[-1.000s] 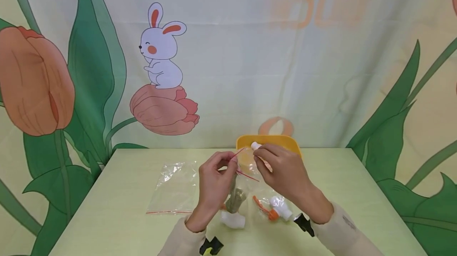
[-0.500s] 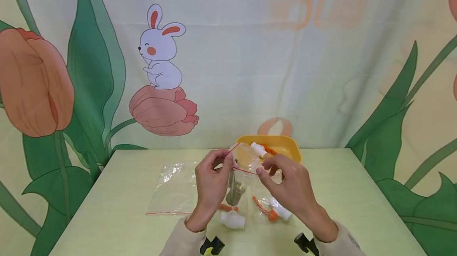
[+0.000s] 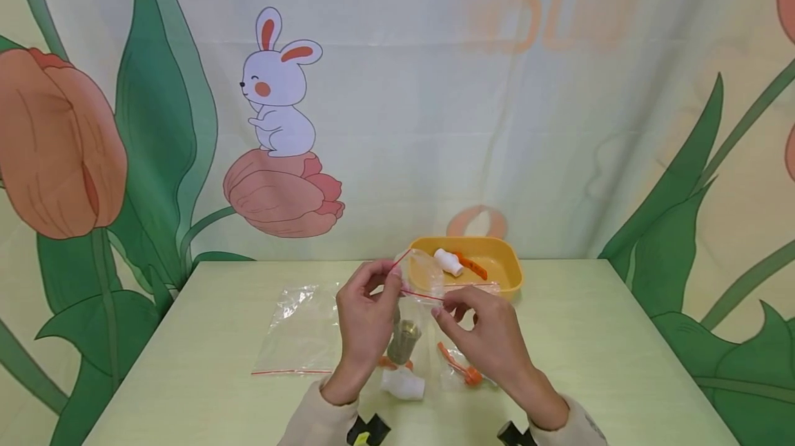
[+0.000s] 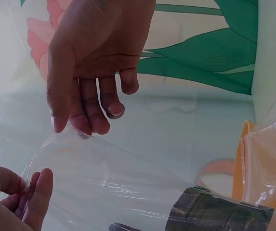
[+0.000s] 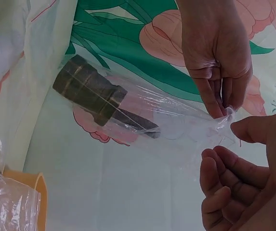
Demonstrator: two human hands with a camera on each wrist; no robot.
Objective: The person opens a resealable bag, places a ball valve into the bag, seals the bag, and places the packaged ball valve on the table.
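The right hand [image 3: 487, 325], half-curled, grip unclear, has moved from near the yellow tray [image 3: 508, 265] to the zip bag [image 5: 186, 118], whose edge the left hand [image 3: 368, 309] pinches, so both flank its mouth.

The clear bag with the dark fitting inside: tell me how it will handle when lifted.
The clear bag is probably floppy, since its thin film creases. It likely hangs bottom-heavy, as the dark fitting looks metallic. Its shine suggests it may be slippery.

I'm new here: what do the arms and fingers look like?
The left fingers and right fingers are bare. The left sleeve and right sleeve are beige. A black device shows by each sleeve, the left one with a yellow-green patch.
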